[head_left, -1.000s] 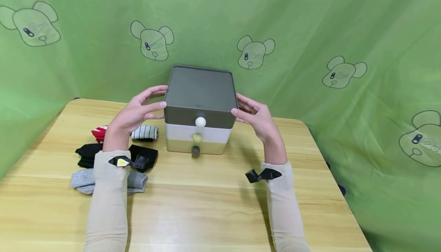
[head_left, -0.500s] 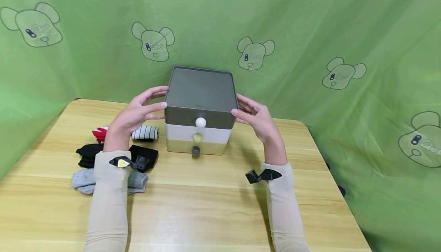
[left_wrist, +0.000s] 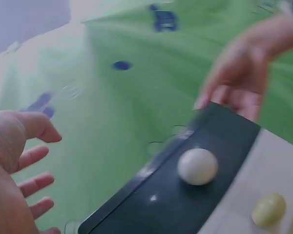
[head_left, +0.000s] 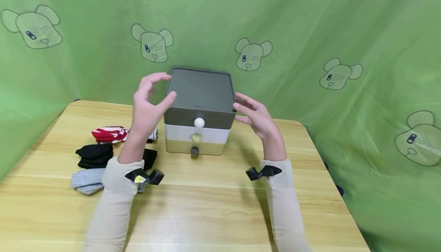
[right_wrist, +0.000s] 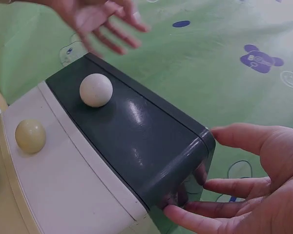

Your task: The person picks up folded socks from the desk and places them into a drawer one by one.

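Observation:
A small three-tier drawer box (head_left: 203,89) stands at the back of the wooden table. Its top tier is dark grey with a white round knob (head_left: 199,122), the middle white with a yellow knob (head_left: 196,138), the bottom yellow with a grey knob (head_left: 194,151). My left hand (head_left: 145,106) is raised at the box's upper left edge, thumb and fingers spread. In the left wrist view a gap shows between it and the box. My right hand (head_left: 259,121) touches the right side of the grey tier with its fingertips, fingers extended.
Left of the box lie folded or rolled cloth pieces: a red-and-white one (head_left: 109,134), a black one (head_left: 94,155) and a grey one (head_left: 87,181), partly behind my left forearm. A green curtain (head_left: 293,22) hangs behind the table (head_left: 206,210).
My left hand has let go of the box's left side and moved up and right, uncovering more of the red-and-white cloth. My right hand stays at the right side.

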`<state>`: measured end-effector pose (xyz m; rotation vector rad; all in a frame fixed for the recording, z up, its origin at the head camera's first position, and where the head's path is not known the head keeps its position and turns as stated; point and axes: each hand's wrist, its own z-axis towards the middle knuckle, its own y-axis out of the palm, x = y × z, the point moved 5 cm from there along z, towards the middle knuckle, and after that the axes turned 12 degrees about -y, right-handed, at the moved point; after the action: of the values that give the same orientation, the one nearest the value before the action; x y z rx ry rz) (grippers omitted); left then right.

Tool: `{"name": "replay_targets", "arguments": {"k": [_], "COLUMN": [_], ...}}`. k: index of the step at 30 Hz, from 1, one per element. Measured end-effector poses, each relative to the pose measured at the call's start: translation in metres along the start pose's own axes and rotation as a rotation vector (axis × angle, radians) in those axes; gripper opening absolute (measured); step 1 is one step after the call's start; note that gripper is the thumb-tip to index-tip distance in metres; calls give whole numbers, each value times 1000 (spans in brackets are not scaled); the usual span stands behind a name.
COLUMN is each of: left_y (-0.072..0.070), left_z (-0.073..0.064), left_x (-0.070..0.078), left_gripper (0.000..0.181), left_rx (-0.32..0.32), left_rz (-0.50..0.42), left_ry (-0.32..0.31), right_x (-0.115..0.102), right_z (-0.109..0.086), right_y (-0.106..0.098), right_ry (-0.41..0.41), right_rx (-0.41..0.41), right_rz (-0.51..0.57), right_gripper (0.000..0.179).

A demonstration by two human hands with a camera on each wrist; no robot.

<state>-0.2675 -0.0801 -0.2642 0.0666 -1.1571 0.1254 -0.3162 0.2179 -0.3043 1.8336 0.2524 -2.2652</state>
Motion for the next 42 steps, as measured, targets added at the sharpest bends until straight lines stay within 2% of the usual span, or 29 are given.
{"name": "replay_targets", "arguments": {"k": [3, 6, 12, 15, 17, 21, 25, 31, 34, 39, 42], "left_y": [16, 32, 55, 61, 62, 62, 63, 67, 67, 66, 66], "left_z": [-8, -16, -43, -59, -68, -74, -71, -58, -53, -45, -42], "left_x": [10, 14, 3, -5, -10, -19, -24, -27, -25, -21, -21], "left_gripper": [42, 41, 34, 27, 22, 26, 28, 27, 23, 16, 15], "left_rx": [-46, -109, -194, -196, -188, -126, -70, -81, -100, -130, -139], "left_rz": [184, 400, 794, 959, 1060, 1210, 1247, 1245, 1191, 1056, 1029], "left_ry": [155, 326, 732, 922, 1025, 1163, 1208, 1206, 1186, 1098, 1084], "right_x": [-2, -3, -3, -2, -1, -1, -1, -2, -2, 0, 1], "right_z": [8, 15, 22, 22, 21, 21, 21, 21, 22, 22, 22], "right_y": [0, 0, 1, 2, 1, 1, 2, 2, 2, 1, 0], "right_ry": [22, 47, 80, 83, 82, 76, 77, 83, 91, 95, 99], "right_rx": [-10, -22, -37, -31, -25, -7, -2, -4, -11, -10, -4], "right_rz": [-19, -41, -34, -17, -10, 1, 0, -15, -15, -12, -9], "right_gripper": [62, 63, 67, 66, 66, 65, 65, 65, 66, 65, 66]}}
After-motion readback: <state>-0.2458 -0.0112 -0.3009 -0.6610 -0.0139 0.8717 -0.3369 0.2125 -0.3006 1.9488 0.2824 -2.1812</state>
